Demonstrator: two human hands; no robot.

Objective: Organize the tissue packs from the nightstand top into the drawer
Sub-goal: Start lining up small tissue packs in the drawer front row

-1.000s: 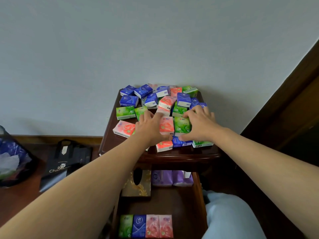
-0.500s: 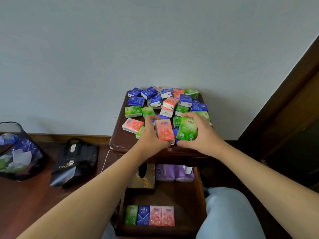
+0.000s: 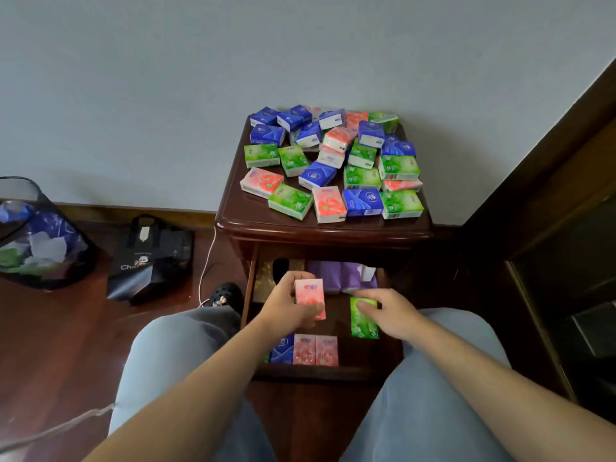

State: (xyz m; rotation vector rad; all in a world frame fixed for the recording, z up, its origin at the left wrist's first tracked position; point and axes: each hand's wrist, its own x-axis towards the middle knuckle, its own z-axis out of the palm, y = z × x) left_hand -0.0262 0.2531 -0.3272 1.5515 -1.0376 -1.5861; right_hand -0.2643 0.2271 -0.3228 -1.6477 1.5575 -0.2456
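Note:
Several blue, green and pink tissue packs [image 3: 328,161] lie scattered on the dark wooden nightstand top [image 3: 253,215]. Below it the drawer [image 3: 386,358] stands pulled out. My left hand [image 3: 286,308] grips a pink pack [image 3: 310,297] above the drawer. My right hand [image 3: 391,311] holds a green pack [image 3: 363,317] over the drawer's right side. A row of packs [image 3: 305,350], blue and pink with a sliver of green, stands along the drawer's front edge, partly hidden by my left forearm.
Purple packages [image 3: 336,276] and a gold tissue box [image 3: 265,278] sit at the drawer's back. A black bag [image 3: 150,261] and a mesh bin [image 3: 36,238] stand on the floor at left, with a white cable [image 3: 206,258]. My knees flank the drawer.
Both hands lifted a pink and a green pack off the nightstand top and brought them down over the open drawer. The view tilted downward.

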